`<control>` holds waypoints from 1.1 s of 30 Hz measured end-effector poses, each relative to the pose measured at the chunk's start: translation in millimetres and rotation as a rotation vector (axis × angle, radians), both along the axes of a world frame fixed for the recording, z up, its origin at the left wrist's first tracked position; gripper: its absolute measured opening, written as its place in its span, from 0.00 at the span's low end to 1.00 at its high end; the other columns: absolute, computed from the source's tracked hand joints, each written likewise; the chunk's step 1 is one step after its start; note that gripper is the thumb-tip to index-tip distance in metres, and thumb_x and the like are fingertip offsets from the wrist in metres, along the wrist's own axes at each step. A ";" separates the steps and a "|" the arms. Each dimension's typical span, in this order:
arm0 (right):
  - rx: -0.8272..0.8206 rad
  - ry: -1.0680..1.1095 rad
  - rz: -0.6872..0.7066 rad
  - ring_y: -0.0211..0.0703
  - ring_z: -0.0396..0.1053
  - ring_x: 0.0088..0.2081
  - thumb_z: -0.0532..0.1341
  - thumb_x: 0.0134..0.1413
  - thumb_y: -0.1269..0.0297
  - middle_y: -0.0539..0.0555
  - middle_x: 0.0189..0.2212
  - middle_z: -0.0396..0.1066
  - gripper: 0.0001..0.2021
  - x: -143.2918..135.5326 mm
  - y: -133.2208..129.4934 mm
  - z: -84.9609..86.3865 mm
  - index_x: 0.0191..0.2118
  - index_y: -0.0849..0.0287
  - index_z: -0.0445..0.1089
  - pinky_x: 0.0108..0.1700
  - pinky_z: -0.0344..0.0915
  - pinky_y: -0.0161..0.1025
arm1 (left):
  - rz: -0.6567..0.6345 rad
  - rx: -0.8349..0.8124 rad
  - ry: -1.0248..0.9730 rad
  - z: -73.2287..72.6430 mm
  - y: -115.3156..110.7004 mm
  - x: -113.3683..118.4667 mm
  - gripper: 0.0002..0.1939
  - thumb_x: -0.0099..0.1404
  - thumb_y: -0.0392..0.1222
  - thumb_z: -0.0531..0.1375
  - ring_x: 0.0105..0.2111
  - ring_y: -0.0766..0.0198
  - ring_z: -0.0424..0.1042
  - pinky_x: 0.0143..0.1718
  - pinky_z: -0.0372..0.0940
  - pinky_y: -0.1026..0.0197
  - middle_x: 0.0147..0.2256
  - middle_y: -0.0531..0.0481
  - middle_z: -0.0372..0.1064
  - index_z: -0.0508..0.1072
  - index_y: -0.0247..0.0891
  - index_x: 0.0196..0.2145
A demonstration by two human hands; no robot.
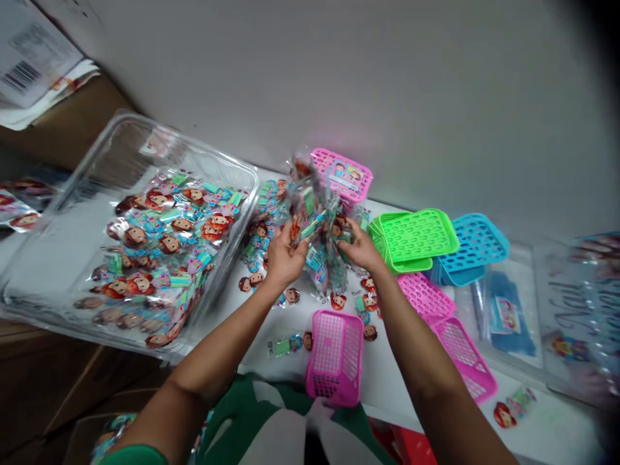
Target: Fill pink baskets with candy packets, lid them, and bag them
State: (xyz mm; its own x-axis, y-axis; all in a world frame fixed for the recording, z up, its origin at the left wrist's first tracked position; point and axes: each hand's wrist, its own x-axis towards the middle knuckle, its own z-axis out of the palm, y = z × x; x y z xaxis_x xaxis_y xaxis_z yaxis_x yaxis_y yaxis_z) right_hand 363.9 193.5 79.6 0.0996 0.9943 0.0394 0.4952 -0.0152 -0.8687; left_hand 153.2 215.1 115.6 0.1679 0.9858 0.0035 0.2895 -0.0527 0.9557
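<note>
My left hand is closed on a bunch of small clear plastic packets, lifted above the table. Cartoon figures and green strips show through the film. Opposite it, my right hand has its thumb and fingers closed on more of these packets, which hang down between the hands, partly blurred. Under and around them lies a loose pile of the same packets. Nearest below the hands is a pink perforated basket, with a single packet beside it.
On the left stands a clear plastic tray with many packets in it. Stacked green baskets, blue baskets and pink baskets stand to the right. Another pink basket with a label leans near the wall.
</note>
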 end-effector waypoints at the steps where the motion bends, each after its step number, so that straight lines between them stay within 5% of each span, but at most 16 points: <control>1: -0.010 -0.064 0.053 0.49 0.65 0.52 0.61 0.44 0.67 0.52 0.52 0.67 0.31 4.3 -0.4 3.6 0.58 0.56 0.59 0.57 0.58 0.48 | -0.098 0.088 0.108 4.4 0.0 -6.0 0.21 0.57 0.39 0.60 0.53 0.53 0.63 0.56 0.56 0.51 0.51 0.46 0.64 0.70 0.41 0.50; 5: -0.098 -0.359 0.104 0.56 0.63 0.53 0.63 0.44 0.67 0.57 0.51 0.68 0.26 16.7 -22.2 10.0 0.53 0.58 0.67 0.57 0.56 0.52 | -0.493 0.330 0.426 -3.1 -1.4 -22.6 0.25 0.55 0.39 0.62 0.63 0.45 0.46 0.61 0.45 0.43 0.63 0.47 0.46 0.70 0.46 0.52; 9: -0.247 -0.446 -0.036 0.56 0.65 0.52 0.60 0.51 0.59 0.61 0.51 0.68 0.24 19.3 -90.1 1.5 0.54 0.59 0.65 0.54 0.60 0.50 | -0.515 0.337 0.556 -29.6 -21.8 -40.6 0.27 0.57 0.47 0.61 0.64 0.44 0.42 0.62 0.44 0.43 0.65 0.45 0.44 0.67 0.46 0.56; 13: -0.481 -0.406 -0.274 0.54 0.68 0.49 0.59 0.51 0.49 0.63 0.50 0.69 0.32 -3.6 -195.9 -29.6 0.58 0.61 0.59 0.47 0.65 0.45 | -0.368 0.274 0.683 -69.2 -86.0 -92.1 0.27 0.65 0.51 0.52 0.63 0.48 0.49 0.61 0.45 0.44 0.62 0.38 0.51 0.62 0.42 0.60; 17: -0.731 -0.314 -0.324 0.52 0.73 0.40 0.59 0.50 0.53 0.58 0.40 0.74 0.30 -43.2 -281.8 -72.9 0.58 0.59 0.57 0.37 0.66 0.41 | -0.605 0.067 0.922 -121.0 -161.3 -153.0 0.52 0.46 0.66 0.63 0.64 0.30 0.34 0.56 0.39 0.28 0.66 0.33 0.37 0.52 0.45 0.64; 19: -0.772 -0.358 -0.285 0.51 0.73 0.40 0.56 0.54 0.60 0.57 0.38 0.75 0.21 -52.6 -296.3 -88.2 0.54 0.58 0.62 0.38 0.65 0.40 | -0.699 0.056 0.958 -141.6 -180.9 -162.2 0.52 0.44 0.67 0.63 0.64 0.29 0.30 0.55 0.34 0.27 0.67 0.34 0.35 0.53 0.48 0.64; 22: -0.745 -0.511 -0.252 0.51 0.73 0.40 0.51 0.57 0.66 0.60 0.36 0.75 0.17 -43.7 -279.3 -93.8 0.50 0.62 0.66 0.40 0.64 0.40 | -0.705 0.143 0.945 -156.7 -176.0 -139.2 0.40 0.56 0.63 0.57 0.65 0.36 0.30 0.58 0.30 0.32 0.67 0.37 0.37 0.55 0.49 0.63; 27: -0.492 -0.474 -0.309 0.50 0.69 0.46 0.53 0.58 0.59 0.60 0.45 0.72 0.22 6.4 -236.0 -72.3 0.57 0.61 0.62 0.47 0.63 0.43 | -0.462 0.157 0.946 -148.9 -121.0 -67.9 0.27 0.64 0.51 0.51 0.63 0.38 0.42 0.59 0.32 0.36 0.61 0.33 0.53 0.65 0.39 0.58; 30: -0.324 -0.391 -0.418 0.48 0.67 0.49 0.50 0.60 0.56 0.59 0.51 0.68 0.23 32.5 -264.6 -65.3 0.58 0.60 0.59 0.50 0.63 0.44 | -0.410 0.157 1.021 -138.4 -105.2 -48.6 0.23 0.64 0.46 0.50 0.58 0.37 0.52 0.57 0.41 0.38 0.53 0.31 0.62 0.69 0.36 0.54; 33: -0.545 -0.440 -0.521 0.48 0.69 0.47 0.49 0.61 0.60 0.61 0.46 0.71 0.21 37.1 -322.9 -74.5 0.57 0.63 0.60 0.49 0.63 0.43 | -0.432 0.166 1.046 -128.2 -112.2 -51.9 0.23 0.64 0.43 0.48 0.51 0.42 0.61 0.51 0.52 0.44 0.45 0.34 0.67 0.70 0.37 0.53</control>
